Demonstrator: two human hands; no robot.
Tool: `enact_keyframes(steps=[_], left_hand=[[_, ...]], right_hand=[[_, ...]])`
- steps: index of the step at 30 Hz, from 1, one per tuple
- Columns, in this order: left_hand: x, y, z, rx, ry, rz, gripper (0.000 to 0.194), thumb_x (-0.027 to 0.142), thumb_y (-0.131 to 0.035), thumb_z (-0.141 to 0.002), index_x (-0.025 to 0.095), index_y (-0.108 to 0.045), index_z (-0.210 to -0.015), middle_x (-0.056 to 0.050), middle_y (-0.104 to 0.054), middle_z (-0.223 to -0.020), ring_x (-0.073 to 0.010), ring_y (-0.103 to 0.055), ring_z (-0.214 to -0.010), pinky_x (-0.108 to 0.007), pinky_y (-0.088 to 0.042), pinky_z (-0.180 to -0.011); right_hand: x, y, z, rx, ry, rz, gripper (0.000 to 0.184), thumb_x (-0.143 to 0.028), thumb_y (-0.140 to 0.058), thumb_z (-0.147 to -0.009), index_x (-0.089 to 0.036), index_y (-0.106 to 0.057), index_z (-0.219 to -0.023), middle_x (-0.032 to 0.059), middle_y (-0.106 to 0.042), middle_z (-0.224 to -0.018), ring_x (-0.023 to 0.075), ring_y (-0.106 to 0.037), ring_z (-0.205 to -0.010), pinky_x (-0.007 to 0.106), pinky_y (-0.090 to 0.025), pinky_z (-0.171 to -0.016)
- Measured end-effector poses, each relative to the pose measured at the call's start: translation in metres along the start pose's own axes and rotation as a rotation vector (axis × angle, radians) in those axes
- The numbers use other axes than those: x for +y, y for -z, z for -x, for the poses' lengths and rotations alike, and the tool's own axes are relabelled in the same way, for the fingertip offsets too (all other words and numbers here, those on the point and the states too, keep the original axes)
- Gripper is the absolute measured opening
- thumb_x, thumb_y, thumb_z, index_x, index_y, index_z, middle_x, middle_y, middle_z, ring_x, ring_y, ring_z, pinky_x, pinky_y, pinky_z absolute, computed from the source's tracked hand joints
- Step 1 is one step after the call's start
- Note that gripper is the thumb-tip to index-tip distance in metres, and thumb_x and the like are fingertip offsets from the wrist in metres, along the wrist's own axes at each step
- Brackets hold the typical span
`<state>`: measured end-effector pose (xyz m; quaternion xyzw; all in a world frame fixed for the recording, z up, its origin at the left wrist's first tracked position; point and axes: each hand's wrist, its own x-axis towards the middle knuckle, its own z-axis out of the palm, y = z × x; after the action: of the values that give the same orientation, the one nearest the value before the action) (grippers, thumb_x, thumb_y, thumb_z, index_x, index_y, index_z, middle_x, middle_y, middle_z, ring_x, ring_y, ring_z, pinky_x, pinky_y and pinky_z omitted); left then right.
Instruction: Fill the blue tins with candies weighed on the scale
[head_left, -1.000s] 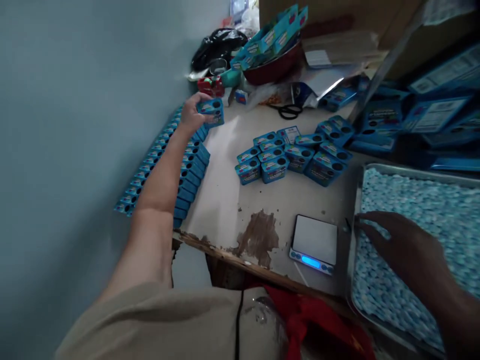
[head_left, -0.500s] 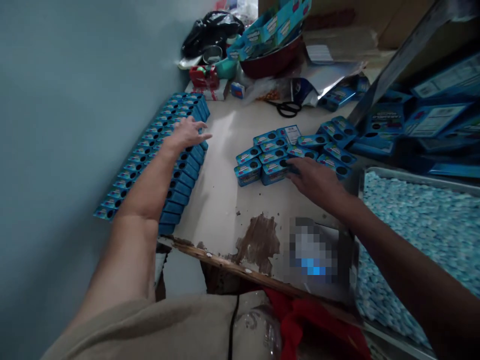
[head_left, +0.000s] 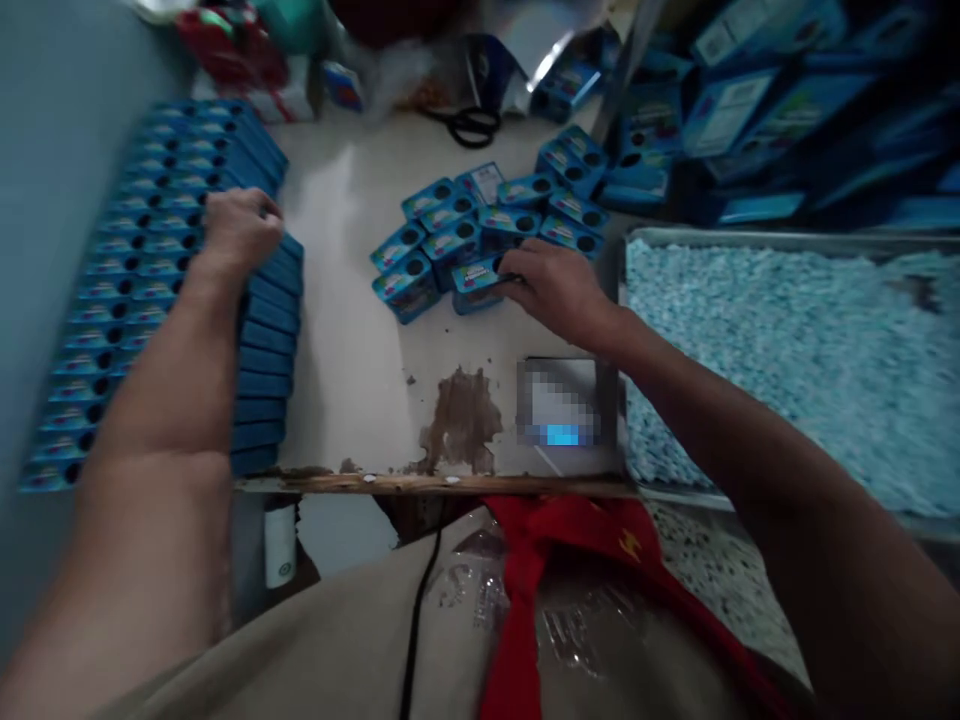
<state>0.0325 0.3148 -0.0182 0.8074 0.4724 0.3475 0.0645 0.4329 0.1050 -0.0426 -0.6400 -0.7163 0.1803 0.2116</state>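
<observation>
My right hand (head_left: 559,290) pinches the right end of a small blue printed box (head_left: 474,278) with a dark round window on its top. The box is slightly tilted at the front of a loose cluster of similar blue boxes (head_left: 450,238). On the left, my left hand (head_left: 241,228) is closed, its fingers curled down at the right side of long, tightly packed rows of the same boxes (head_left: 270,345). Whatever lies between its fingers is hidden.
A metal tray (head_left: 628,380) of light blue pieces stands at the right. Black-handled scissors (head_left: 474,127) lie behind the cluster. More blue packages (head_left: 727,120) are heaped at the back right. A red tape dispenser (head_left: 232,50) sits at the back left. The wooden table edge (head_left: 420,484) runs in front.
My left hand has gone from open, with fingers spread, to closed over the rows. My right hand now grips the front box, which has tilted. The view has tipped downward and turned.
</observation>
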Motion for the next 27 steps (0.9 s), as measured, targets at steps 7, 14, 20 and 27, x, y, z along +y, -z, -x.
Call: enact_keyframes(steps=[7,14,20,27], left_hand=[[-0.065,-0.019,-0.043,-0.273,0.184,0.028,0.094,0.115,-0.093,-0.063,0.028,-0.056,-0.068,0.000,-0.030,-0.059,-0.0274,-0.060,-0.112,-0.047,-0.035,-0.102],[0.047,0.009,-0.020,-0.498,0.183,-0.513,0.086,0.070,-0.046,-0.138,0.001,-0.026,-0.091,0.002,0.000,-0.085,-0.0571,-0.028,-0.173,-0.076,0.013,-0.074],[0.046,0.010,-0.014,-0.552,0.311,-0.573,0.071,0.040,-0.058,-0.138,0.013,-0.012,-0.091,-0.003,0.014,-0.097,-0.0676,-0.025,-0.167,-0.078,-0.004,-0.065],[0.047,0.012,-0.008,-0.474,0.146,-0.562,0.093,0.093,-0.052,-0.124,0.013,-0.016,-0.093,0.000,0.011,-0.098,-0.0659,-0.016,-0.172,-0.078,0.009,-0.074]], right_hand=[[0.016,0.050,0.146,-0.020,-0.043,0.125,0.021,-0.038,-0.070,-0.118,-0.028,-0.088,-0.116,0.0119,-0.084,-0.113,0.0318,-0.080,-0.101,0.039,-0.054,-0.079],[0.015,0.021,0.198,0.104,-0.104,0.089,0.028,-0.038,-0.067,-0.121,-0.027,-0.086,-0.140,0.0134,-0.088,-0.127,0.0314,-0.086,-0.105,0.037,-0.060,-0.080],[0.062,0.053,0.225,0.172,-0.289,0.062,0.036,-0.045,-0.072,-0.118,-0.027,-0.082,-0.148,0.0157,-0.088,-0.130,0.0312,-0.082,-0.092,0.046,-0.064,-0.087],[0.115,0.066,0.208,-0.162,-0.370,0.292,0.068,-0.037,-0.071,-0.117,-0.008,-0.061,-0.178,0.0364,-0.061,-0.178,0.0546,-0.054,-0.163,0.066,-0.045,-0.131]])
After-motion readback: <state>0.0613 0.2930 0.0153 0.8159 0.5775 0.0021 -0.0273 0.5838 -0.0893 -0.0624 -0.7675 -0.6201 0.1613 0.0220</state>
